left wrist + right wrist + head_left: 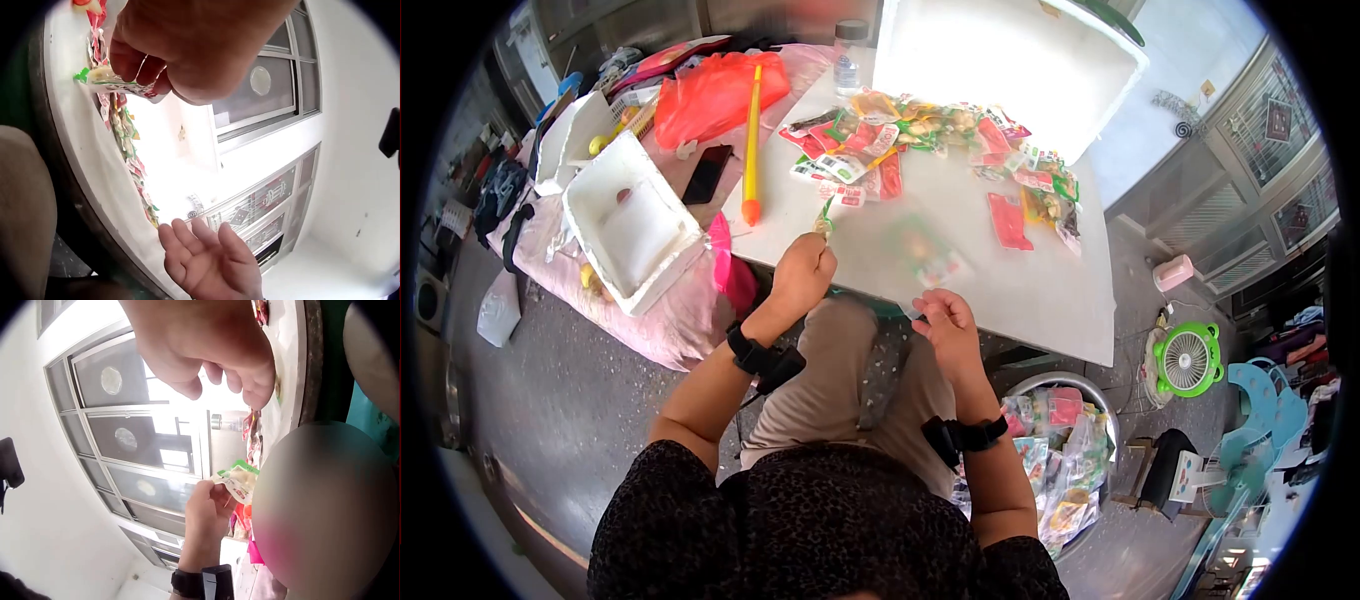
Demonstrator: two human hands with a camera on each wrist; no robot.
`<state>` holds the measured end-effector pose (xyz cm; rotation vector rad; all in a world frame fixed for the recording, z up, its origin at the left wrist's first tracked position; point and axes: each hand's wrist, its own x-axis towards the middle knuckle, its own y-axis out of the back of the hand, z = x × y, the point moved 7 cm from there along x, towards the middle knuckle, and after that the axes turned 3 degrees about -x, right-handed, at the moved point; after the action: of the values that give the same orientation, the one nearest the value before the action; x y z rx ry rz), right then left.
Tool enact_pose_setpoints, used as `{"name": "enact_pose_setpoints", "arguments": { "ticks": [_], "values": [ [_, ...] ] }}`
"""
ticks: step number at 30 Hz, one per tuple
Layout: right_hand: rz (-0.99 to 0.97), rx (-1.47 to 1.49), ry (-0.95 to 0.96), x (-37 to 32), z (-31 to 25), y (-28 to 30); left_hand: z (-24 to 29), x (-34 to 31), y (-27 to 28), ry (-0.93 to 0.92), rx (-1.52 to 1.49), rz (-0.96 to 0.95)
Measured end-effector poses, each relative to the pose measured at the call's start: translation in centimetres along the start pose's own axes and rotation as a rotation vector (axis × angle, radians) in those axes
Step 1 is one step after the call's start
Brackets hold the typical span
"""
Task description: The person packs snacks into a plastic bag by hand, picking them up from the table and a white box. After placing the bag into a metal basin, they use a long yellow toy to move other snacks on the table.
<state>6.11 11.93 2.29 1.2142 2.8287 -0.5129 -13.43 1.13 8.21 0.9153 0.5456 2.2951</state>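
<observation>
My left hand (803, 272) grips a small food packet (103, 78) with a green end and a clear, printed body. In the head view that hand is over the table's front edge, and its fingers hide part of the packet. The right wrist view also shows the held packet (240, 482), pale contents inside. My right hand (948, 328) is just in front of the same edge, its fingers loosely bent and palm turned up in the left wrist view. Beyond it a motion-blurred packet (922, 255) appears over the white table (850, 262).
A heap of colourful packets (900, 130) lies before a white foam box (1010, 75). Left are a yellow stick (752, 150), a phone (707, 175) and a smaller foam box (630, 215). By my right leg a metal basin (1112, 440) holds many packets; a green fan (1188, 360) stands beyond.
</observation>
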Motion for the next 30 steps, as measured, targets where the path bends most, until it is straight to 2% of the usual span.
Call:
{"name": "enact_pose_setpoints", "arguments": {
  "ticks": [1, 5, 8, 11, 15, 18, 21, 24, 28, 30],
  "values": [
    [-0.058, -0.001, -0.006, -0.1, 0.4, -1.3, 1.2, -1.3, -0.5, -0.081, -0.068, 0.022],
    [-0.153, 0.157, -0.109, -0.4, 2.9, -4.8, 5.4, -5.5, -2.5, -0.146, -0.148, -0.136],
    [-0.376, 0.369, 0.004, -0.8, 0.7, -7.4, 9.3, -6.7, -2.4, -0.344, -0.009, -0.151],
    [-0.155, 0.41, -0.084, -0.6, 2.7, -5.1, 9.5, -7.6, -4.3, -0.473, -0.005, -0.161],
    [-0.034, 0.413, -0.033, -0.1, 3.8, -0.9, 11.0, -7.7, -4.8, -0.561, -0.191, -0.25],
    [0.005, 0.484, 0.046, -1.3, 1.4, 2.1, 11.7, -7.2, -5.0, -0.522, -0.353, -0.254],
    [0.069, 0.486, 0.18, -3.1, -1.9, 5.4, 11.3, -4.8, -5.1, -0.431, -0.252, -0.152],
    [0.103, 0.515, 0.233, -4.1, -2.1, 9.1, 8.7, -3.1, -8.4, -0.241, 0.047, -0.272],
    [0.155, 0.539, 0.195, -4.1, -0.5, 11.0, 7.0, -2.6, -12.1, -0.148, 0.166, -0.417],
    [0.118, 0.579, 0.173, -4.0, 0.0, 10.6, 6.3, -2.6, -13.5, -0.094, 0.172, -0.471]
  ]
}}
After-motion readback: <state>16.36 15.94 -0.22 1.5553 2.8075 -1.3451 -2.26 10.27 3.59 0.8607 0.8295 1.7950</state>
